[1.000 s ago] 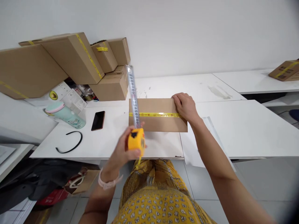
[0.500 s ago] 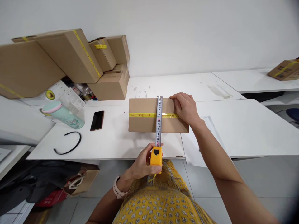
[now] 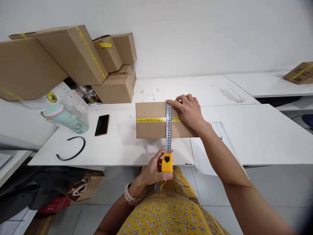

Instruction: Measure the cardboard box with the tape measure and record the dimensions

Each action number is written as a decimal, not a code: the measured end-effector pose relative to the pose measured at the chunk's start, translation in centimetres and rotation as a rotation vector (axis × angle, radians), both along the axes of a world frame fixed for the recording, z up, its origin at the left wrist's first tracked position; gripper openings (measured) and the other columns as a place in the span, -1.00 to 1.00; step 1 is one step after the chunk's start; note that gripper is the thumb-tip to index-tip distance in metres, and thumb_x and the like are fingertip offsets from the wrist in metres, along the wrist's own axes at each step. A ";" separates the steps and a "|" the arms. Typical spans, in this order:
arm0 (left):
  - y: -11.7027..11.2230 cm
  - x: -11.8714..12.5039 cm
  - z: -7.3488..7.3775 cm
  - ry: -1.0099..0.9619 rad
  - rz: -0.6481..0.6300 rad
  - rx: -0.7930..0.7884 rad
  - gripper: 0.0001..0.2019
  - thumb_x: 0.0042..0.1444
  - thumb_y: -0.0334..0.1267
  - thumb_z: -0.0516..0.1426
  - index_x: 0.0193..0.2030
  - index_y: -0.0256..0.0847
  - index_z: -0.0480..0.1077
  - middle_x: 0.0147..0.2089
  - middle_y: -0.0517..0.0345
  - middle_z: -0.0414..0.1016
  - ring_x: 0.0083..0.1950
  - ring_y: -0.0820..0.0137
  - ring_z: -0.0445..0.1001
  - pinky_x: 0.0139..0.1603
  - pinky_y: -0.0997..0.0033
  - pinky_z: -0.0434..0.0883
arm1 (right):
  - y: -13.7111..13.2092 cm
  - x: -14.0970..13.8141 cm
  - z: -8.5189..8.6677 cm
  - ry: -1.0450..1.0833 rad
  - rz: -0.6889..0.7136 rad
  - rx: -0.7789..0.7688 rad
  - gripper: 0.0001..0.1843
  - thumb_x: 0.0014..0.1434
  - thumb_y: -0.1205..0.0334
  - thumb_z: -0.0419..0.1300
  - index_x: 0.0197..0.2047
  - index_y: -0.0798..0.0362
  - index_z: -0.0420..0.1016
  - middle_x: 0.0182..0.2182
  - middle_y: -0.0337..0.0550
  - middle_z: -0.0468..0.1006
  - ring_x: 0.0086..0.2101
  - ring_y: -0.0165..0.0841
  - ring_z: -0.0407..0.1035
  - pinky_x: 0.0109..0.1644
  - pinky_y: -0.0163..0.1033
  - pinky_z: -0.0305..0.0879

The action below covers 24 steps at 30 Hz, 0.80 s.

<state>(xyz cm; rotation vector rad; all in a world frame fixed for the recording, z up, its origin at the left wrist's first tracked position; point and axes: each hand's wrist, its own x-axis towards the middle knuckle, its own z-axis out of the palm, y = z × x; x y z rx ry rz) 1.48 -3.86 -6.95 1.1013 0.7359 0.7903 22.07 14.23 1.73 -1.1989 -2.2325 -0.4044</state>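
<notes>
My left hand (image 3: 156,169) is closed around a yellow tape measure (image 3: 167,163) in front of the near table edge. Its metal blade (image 3: 168,127) is pulled out across the top of a small cardboard box (image 3: 150,129), to about the 20 mark at the case. The box has a yellow printed tape strip along it. My right hand (image 3: 190,111) grips the box's right part, with its index finger stretched onto the blade's end at the far edge. The right thumb is hidden.
Cardboard boxes (image 3: 112,89) are stacked at the back left. A mint-green bottle (image 3: 67,119), a phone (image 3: 102,125) and a black headband (image 3: 83,148) lie on the white table (image 3: 256,137). Paper (image 3: 217,156) is under my right forearm. Another box (image 3: 298,73) stands far right.
My right hand has slid left along the box's far edge, and its index finger now touches the blade's end. The tape measure and my left hand have shifted slightly right.
</notes>
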 end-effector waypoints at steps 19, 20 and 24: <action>-1.1 -0.1 0.7 -0.036 -0.004 0.030 -0.20 -0.15 -0.08 0.46 0.25 -0.08 0.30 -0.07 0.08 0.38 -0.17 0.30 0.46 -0.14 0.27 0.50 | -0.8 -0.2 -0.4 0.120 -0.050 0.001 -0.50 0.42 0.26 -0.08 0.32 -0.27 0.36 -0.14 -0.04 0.49 -0.15 -0.12 0.21 -0.11 -0.02 0.12; -1.7 -0.5 1.3 -0.070 0.004 0.030 -0.19 -0.18 -0.07 0.47 0.23 -0.07 0.31 -0.03 0.05 0.39 -0.14 0.27 0.48 -0.14 0.27 0.51 | -1.4 -0.3 -0.6 0.145 -0.066 0.022 -0.52 0.43 0.19 -0.07 0.34 -0.23 0.34 -0.16 -0.03 0.50 -0.14 -0.11 0.22 -0.10 0.00 0.13; -3.9 -2.4 4.4 -0.137 0.135 0.045 -0.14 -0.27 0.10 0.50 0.19 0.00 0.33 0.24 -0.06 0.31 -0.09 0.19 0.53 -0.16 0.28 0.53 | -5.9 -1.2 -3.1 0.123 -0.087 0.059 -0.55 0.38 -0.09 0.05 0.25 -0.21 0.44 -0.05 -0.01 0.56 -0.07 -0.04 0.26 -0.05 0.06 0.14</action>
